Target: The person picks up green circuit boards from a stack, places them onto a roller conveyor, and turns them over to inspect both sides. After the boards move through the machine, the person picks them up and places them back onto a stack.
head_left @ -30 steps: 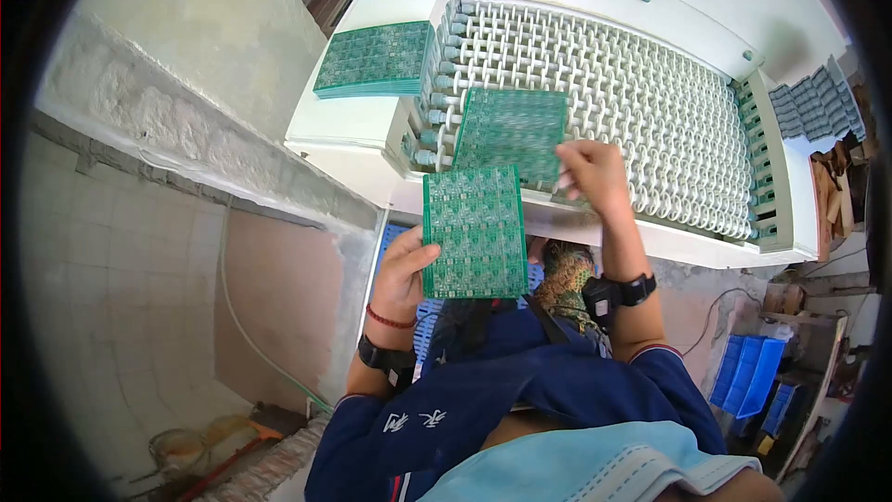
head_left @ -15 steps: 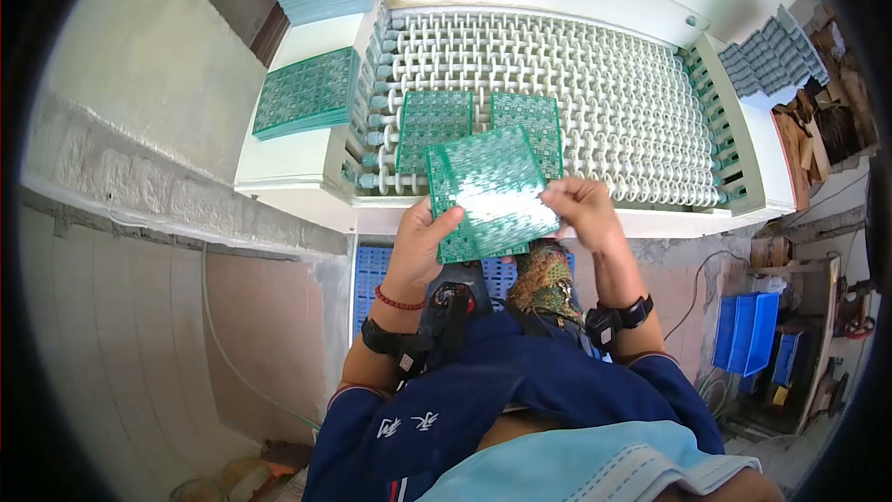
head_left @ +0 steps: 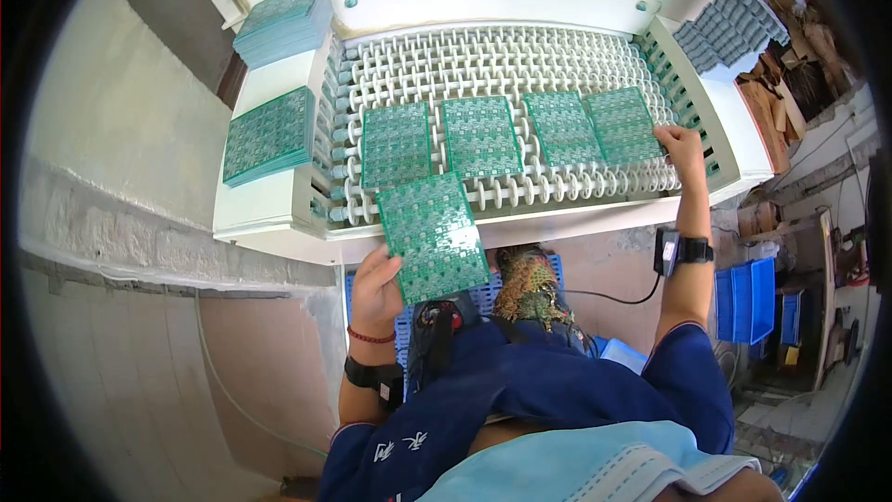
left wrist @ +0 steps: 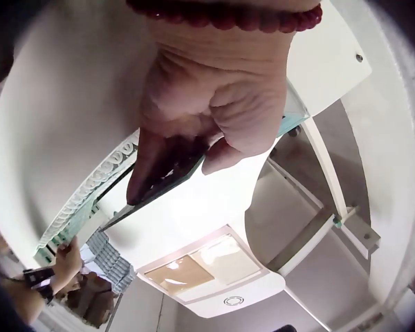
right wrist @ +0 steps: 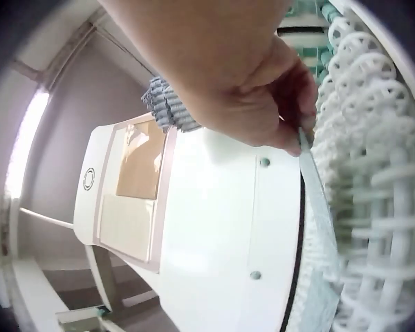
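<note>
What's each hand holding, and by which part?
Left hand: a green rectangular circuit board, by its left edge. Right hand: a matching board, by its right edge.

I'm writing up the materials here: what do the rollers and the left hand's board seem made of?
Rollers: probably plastic, matte white, by their moulded look. Board: likely fibreglass under a glossy green coating, by its glare and circuit pattern, though the core is unconfirmed.
</note>
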`<state>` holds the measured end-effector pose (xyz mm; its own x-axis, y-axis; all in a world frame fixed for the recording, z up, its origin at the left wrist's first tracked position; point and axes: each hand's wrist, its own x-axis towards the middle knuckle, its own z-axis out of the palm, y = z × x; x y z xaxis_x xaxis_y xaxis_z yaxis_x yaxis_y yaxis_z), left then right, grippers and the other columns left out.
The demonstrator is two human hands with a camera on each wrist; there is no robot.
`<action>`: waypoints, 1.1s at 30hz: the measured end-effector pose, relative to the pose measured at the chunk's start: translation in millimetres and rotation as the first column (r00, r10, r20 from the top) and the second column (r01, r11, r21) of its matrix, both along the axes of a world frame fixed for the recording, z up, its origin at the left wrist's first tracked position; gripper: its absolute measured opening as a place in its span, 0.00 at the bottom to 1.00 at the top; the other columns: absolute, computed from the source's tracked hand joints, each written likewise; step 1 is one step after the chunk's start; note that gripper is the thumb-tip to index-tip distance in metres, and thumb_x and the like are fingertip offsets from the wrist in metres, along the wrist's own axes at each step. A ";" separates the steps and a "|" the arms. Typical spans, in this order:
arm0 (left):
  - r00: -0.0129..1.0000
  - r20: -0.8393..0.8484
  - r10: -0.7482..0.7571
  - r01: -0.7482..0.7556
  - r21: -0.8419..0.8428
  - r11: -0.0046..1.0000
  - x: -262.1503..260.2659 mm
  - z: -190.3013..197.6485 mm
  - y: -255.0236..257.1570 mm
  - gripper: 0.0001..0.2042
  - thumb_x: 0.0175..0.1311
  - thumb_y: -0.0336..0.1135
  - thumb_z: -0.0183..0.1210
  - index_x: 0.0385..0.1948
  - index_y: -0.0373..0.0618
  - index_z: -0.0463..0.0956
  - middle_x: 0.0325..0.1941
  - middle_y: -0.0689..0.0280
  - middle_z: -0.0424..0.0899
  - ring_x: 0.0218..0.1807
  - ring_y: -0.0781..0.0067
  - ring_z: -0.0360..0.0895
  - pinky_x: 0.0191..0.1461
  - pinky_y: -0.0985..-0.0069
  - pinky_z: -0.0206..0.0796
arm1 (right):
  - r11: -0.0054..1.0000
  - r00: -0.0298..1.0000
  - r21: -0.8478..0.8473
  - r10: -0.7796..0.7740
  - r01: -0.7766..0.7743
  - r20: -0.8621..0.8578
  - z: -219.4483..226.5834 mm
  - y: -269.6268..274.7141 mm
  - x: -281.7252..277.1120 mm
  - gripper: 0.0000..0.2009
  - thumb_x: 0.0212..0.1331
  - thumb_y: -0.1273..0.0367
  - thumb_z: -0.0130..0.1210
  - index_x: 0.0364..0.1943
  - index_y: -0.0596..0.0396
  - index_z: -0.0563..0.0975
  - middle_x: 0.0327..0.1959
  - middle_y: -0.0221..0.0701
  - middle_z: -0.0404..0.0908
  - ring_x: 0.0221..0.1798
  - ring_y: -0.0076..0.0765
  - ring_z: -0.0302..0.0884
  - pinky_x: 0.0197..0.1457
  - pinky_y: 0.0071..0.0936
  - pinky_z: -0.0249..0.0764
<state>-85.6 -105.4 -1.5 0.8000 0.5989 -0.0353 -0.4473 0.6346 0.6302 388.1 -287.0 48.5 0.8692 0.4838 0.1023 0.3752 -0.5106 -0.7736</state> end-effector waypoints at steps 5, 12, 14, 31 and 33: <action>1.000 0.021 -0.004 0.003 0.030 1.000 1.8 -10.5 4.1 0.21 0.62 0.29 0.48 0.55 0.26 0.63 0.54 0.52 0.74 0.54 0.63 0.74 0.59 0.69 0.64 | 0.934 0.924 -0.336 0.017 0.122 0.383 -15.7 -19.7 16.7 0.15 0.47 0.59 0.63 0.32 0.57 0.82 0.21 0.37 0.79 0.24 0.37 0.77 0.34 0.33 0.74; 0.998 -0.059 -0.006 0.010 0.063 0.998 17.3 -5.1 -2.1 0.18 0.62 0.27 0.50 0.52 0.28 0.66 0.51 0.54 0.76 0.50 0.66 0.76 0.55 0.70 0.68 | 0.906 0.701 -0.220 0.421 -0.362 0.575 -22.3 58.8 -90.9 0.22 0.47 0.51 0.62 0.40 0.52 0.81 0.48 0.40 0.78 0.46 0.46 0.77 0.48 0.37 0.74; 0.998 -0.068 0.002 0.003 0.075 0.997 13.9 -5.0 -3.0 0.17 0.63 0.27 0.51 0.51 0.29 0.67 0.50 0.54 0.77 0.49 0.67 0.77 0.53 0.71 0.69 | 0.889 0.682 -0.255 0.456 -0.381 0.572 -25.4 69.5 -98.6 0.23 0.47 0.51 0.62 0.42 0.52 0.81 0.49 0.40 0.78 0.47 0.46 0.77 0.49 0.37 0.73; 0.998 -0.064 0.025 -0.023 0.034 0.999 13.5 -1.6 -5.7 0.16 0.63 0.28 0.52 0.51 0.31 0.68 0.49 0.56 0.78 0.48 0.68 0.77 0.52 0.71 0.71 | 0.677 0.399 -0.403 0.710 -0.616 0.581 -21.2 137.0 -181.0 0.20 0.57 0.57 0.54 0.49 0.56 0.75 0.54 0.43 0.74 0.56 0.47 0.71 0.58 0.38 0.68; 0.997 -0.068 0.039 -0.038 0.025 0.999 9.0 -1.3 -6.3 0.16 0.63 0.28 0.52 0.51 0.32 0.68 0.49 0.57 0.78 0.48 0.69 0.77 0.52 0.71 0.71 | 0.693 0.431 -0.430 0.708 -0.580 0.559 -24.5 147.7 -180.4 0.21 0.58 0.56 0.52 0.49 0.56 0.75 0.54 0.43 0.74 0.58 0.47 0.70 0.60 0.39 0.65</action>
